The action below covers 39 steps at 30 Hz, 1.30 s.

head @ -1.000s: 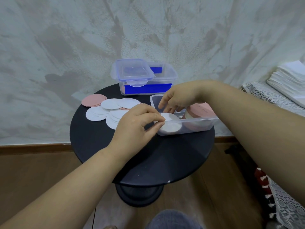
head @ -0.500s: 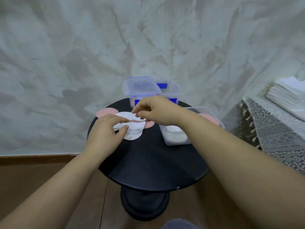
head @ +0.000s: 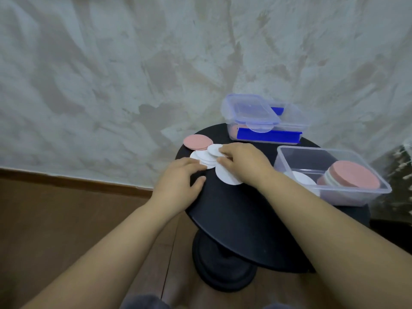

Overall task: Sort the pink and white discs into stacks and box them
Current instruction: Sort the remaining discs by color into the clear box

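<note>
- A round black counter (head: 234,219) carries everything.
- Loose white discs (head: 206,158) lie overlapping near the counter's left edge.
- A low pile of pink discs (head: 197,142) sits at the far-left edge, touching the white ones.
- The left hand (head: 178,182) lies flat and released. Its fingers (head: 194,166) are straight with the tips resting on the near side of the white discs, and the thumb is spread on bare counter.
- The right hand (head: 244,163) covers the right side of the spread. Its fingers (head: 225,149) curl down onto the topmost disc and the thumb is tucked against the pile. I cannot tell whether they pinch a disc or only press on it.
- A single white disc (head: 227,177) pokes out from under the right hand, toward the near edge.
- An open clear box (head: 312,150) stands at the counter's right edge. It holds a pink-topped stack (head: 354,175) at its right end and a white stack (head: 301,178) at its left end.
- A second container (head: 289,121) with blue clips stands at the far edge, with a loose lid (head: 249,110) tilted on top of it.
</note>
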Each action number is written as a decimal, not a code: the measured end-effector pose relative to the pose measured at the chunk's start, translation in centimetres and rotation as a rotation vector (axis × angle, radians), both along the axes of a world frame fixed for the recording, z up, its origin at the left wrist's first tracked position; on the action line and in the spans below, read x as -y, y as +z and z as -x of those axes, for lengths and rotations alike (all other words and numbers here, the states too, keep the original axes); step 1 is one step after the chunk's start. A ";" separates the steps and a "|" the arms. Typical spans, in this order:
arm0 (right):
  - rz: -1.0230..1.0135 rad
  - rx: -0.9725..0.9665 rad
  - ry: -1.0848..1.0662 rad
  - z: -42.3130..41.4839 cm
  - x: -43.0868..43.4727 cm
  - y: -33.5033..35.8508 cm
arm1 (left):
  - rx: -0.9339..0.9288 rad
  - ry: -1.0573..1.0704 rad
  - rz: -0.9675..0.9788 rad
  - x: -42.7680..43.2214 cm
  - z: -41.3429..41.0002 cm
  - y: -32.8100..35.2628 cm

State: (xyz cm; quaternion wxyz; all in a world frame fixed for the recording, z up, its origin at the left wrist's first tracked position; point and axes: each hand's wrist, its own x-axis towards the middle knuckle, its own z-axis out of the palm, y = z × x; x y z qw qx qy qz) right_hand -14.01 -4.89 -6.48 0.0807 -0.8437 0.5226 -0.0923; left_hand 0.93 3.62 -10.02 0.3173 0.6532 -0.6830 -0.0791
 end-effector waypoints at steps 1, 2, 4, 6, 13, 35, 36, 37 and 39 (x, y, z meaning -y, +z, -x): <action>0.033 0.014 0.018 0.2 -0.2 0.0 | -0.009 -0.002 0.013 0.0 0.0 0.0; 0.065 0.042 0.034 0.4 -0.4 0.0 | -0.026 -0.004 0.027 0.0 0.0 0.0; 0.142 0.128 0.058 0.8 -0.9 0.0 | -0.075 0.005 0.056 0.0 0.3 0.2; 0.264 0.236 0.086 1.1 -1.6 0.4 | -0.151 0.033 0.082 0.0 0.7 0.6; -0.130 0.954 -0.073 2.0 -4.7 4.3 | -0.809 -0.057 0.020 -0.6 2.1 4.1; -0.472 0.975 0.030 4.6 -10.0 2.1 | -1.216 -0.065 -0.233 -7.2 1.7 3.3; -0.473 0.984 0.026 4.4 -9.8 2.2 | -1.231 -0.038 -0.215 -7.1 1.7 3.1; -0.433 0.964 0.024 4.2 -9.4 2.3 | -1.237 -0.020 -0.199 -7.1 1.7 3.0; -0.250 0.778 -0.006 4.0 -7.9 2.5 | -1.225 -0.008 -0.176 -7.0 1.4 2.9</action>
